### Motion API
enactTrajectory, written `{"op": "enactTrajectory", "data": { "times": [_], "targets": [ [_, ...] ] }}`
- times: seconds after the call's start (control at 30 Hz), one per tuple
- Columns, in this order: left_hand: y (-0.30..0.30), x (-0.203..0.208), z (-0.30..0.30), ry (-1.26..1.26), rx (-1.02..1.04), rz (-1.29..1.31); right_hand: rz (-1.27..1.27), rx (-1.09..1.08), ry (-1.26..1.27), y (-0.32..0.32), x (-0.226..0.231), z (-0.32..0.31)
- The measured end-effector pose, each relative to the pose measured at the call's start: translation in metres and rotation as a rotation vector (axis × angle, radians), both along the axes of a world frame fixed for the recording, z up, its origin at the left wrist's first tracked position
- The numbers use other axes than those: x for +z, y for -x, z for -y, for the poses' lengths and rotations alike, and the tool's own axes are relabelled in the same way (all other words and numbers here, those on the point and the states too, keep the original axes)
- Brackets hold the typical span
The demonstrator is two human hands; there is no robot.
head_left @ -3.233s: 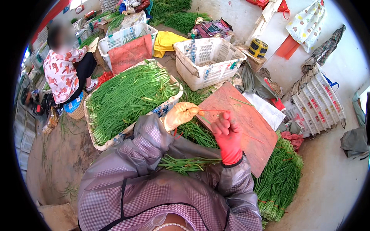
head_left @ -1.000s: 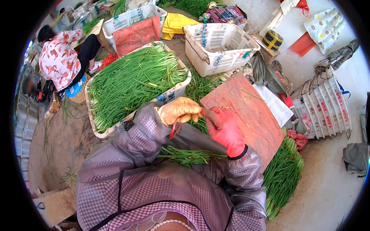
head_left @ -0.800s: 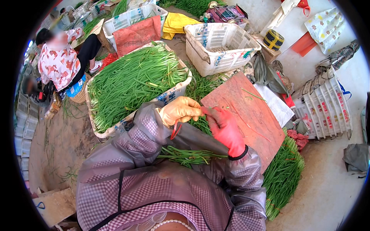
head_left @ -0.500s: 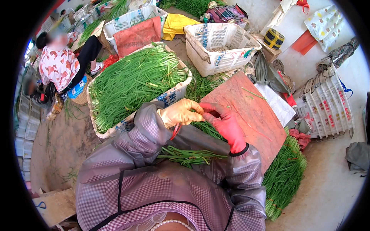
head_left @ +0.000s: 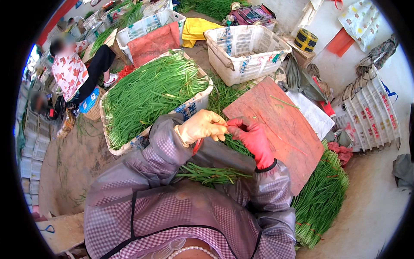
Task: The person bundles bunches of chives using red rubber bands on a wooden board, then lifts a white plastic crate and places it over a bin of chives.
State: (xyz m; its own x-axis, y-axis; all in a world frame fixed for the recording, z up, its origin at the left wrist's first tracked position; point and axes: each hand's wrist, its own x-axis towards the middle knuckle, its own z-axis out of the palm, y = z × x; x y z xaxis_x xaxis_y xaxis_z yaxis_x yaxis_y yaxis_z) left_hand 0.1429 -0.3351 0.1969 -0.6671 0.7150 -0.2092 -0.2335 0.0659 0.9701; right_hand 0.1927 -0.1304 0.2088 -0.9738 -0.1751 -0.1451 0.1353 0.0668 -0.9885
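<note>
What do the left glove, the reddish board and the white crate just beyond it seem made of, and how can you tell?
Left glove: probably rubber or latex, smooth with slight sheen; it creases around the fingers.
Reddish board: perhaps painted wood, dull and worn; flat, stiff-looking, with scuffs.
White crate: likely moulded plastic, grubby and fairly matt; regular slots pierce its walls.

At the left edge of the flat reddish rectangular board (head_left: 280,134), whatever lies between the fingers of the pale-yellow-gloved left hand (head_left: 203,125) and the red-gloved right hand (head_left: 254,139) is too small to tell; left of the board, a thin red strip (head_left: 197,146) disappears behind the left hand. The board hides part of some long green stalks (head_left: 321,198). Well left of the board, a seated person's head (head_left: 64,45) is blurred; to its right, a crumpled grey cloth (head_left: 403,170) is cut off
</note>
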Motion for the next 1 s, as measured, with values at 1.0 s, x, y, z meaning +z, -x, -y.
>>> {"op": "enactTrajectory", "data": {
  "times": [1.0],
  "targets": [
    [0.003, -0.002, -0.008, -0.1, -0.116, 0.303, -0.238, 0.194, 0.157, -0.001, -0.027, -0.027]
  ]
}}
